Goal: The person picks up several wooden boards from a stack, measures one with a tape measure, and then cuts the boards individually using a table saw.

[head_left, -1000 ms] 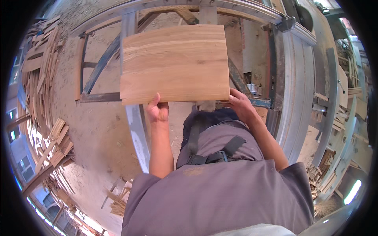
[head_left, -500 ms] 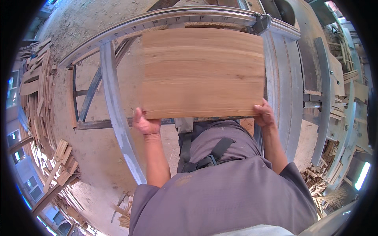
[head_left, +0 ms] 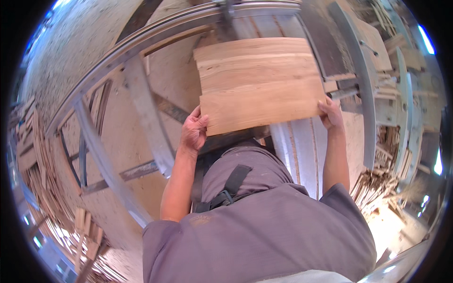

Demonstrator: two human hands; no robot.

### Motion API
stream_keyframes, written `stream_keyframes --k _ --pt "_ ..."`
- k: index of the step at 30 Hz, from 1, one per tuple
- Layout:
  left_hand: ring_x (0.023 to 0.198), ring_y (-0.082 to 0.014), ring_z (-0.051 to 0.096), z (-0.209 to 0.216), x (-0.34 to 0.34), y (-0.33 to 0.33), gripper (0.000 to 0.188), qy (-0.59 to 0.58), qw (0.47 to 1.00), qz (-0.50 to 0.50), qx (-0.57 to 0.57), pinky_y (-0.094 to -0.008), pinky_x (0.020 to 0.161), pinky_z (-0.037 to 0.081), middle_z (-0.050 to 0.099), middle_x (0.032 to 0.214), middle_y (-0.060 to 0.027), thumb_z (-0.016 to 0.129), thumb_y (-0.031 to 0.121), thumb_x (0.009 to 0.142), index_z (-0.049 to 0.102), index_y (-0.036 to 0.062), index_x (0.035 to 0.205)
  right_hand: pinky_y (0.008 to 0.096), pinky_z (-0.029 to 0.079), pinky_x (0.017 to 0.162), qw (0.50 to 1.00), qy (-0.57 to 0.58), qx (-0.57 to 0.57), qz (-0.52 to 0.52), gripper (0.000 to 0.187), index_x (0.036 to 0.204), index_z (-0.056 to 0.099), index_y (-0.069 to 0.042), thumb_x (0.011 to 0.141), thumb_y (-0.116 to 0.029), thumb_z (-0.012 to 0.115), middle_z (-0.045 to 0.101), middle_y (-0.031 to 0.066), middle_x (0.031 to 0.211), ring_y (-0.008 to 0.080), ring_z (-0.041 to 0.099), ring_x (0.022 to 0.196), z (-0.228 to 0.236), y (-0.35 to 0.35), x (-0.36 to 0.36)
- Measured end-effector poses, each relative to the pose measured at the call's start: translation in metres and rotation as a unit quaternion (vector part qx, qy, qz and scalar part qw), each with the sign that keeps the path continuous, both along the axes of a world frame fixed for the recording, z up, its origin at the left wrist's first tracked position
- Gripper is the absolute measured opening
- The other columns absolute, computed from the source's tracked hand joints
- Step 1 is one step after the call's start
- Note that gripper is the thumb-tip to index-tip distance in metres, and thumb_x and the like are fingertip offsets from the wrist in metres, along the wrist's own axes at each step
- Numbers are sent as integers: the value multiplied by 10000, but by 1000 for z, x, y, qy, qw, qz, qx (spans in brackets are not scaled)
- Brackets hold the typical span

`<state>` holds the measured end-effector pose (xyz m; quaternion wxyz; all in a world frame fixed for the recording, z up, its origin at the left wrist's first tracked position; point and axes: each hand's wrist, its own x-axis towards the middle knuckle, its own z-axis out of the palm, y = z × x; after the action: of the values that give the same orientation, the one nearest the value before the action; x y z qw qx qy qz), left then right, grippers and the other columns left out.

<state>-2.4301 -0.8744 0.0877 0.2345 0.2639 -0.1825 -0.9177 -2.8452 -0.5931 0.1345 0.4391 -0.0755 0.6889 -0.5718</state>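
Observation:
A wide wooden panel (head_left: 259, 85), made of light brown glued boards, is held in front of me over a metal saw table (head_left: 302, 151). Its left edge is uneven, with small steps between the boards. My left hand (head_left: 194, 129) grips the near left corner, thumb on the top face. At the near right corner, my right hand (head_left: 331, 113) is closed on the panel, its thumb also on top. The fingers beneath the wood are partly hidden. Beyond the panel runs a long metal fence rail (head_left: 155, 35), with a blurred stop (head_left: 227, 14) on it.
A metal support frame (head_left: 104, 155) with slanted bars extends to the left. Stacked wood strips (head_left: 45, 184) lie at the far left, and an offcut pile (head_left: 373, 188) lies at the right. A long upright metal plate (head_left: 363, 94) stands right of the table.
The panel has shifted right relative to the rail and frame, and now lies over the metal table, slightly tilted. Both hands moved with it. My left hand has closed round its corner.

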Motion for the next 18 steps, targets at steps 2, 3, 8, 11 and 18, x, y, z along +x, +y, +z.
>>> stream_keyframes --k 2,3,8,11,18 --pt "1241 -251 601 -1 -25 14 573 -14 1000 -12 -22 -384 1051 489 590 1386 -153 643 -9 921 437 -34 1455 352 503 943 977 190 95 -3 552 1324 569 45 826 -114 744 687 137 1194 248 655 1102 1 11 -24" --pt "1234 -249 603 1 -39 20 561 -35 998 -19 -49 -381 1049 488 594 1378 -150 641 -4 919 447 -33 1445 361 508 932 929 336 157 -3 523 1299 592 37 812 -95 731 689 159 1161 283 657 1089 5 1 -21" --pt "1103 -226 648 12 -73 31 476 -225 950 -119 -179 -380 969 516 654 1243 -126 606 32 900 507 -37 1360 473 452 1036 782 614 56 93 532 1263 639 -54 739 -81 723 636 206 1272 416 565 1218 20 -47 51" --pt "1002 -218 668 14 -70 10 429 -373 836 -224 -333 -370 888 532 694 1122 -136 604 88 907 548 -77 1300 517 193 1229 757 585 60 287 685 1343 602 -100 698 -211 805 463 155 1514 366 312 1478 -4 -48 103" --pt "1166 -337 640 51 -164 -79 714 -476 691 21 -544 -398 1011 489 619 1306 -276 689 274 933 408 -127 1453 512 126 1244 782 562 52 262 810 1419 567 -160 671 -298 844 365 111 1602 340 232 1521 -17 -56 111"
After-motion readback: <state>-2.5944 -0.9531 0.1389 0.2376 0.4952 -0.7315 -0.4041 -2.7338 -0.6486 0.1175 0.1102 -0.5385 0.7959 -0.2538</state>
